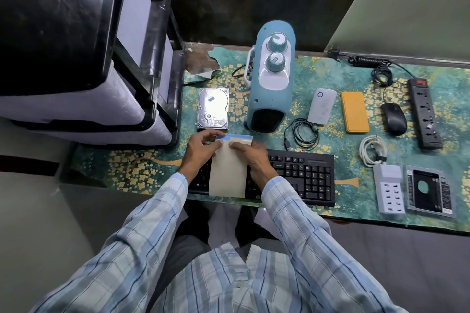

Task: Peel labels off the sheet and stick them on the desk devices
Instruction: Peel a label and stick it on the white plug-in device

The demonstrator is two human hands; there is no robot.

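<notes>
While the left hand (pixel 201 150) pinches the label sheet (pixel 229 170), the right hand (pixel 250 157) grips its edge.

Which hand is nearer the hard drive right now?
Left. The left hand is just in front of the hard drive; the right hand is farther right, both holding the sheet.

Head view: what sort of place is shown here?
Probably a home or small office computer desk: a keyboard, a mouse and a power strip lie on a patterned table cover.
</notes>
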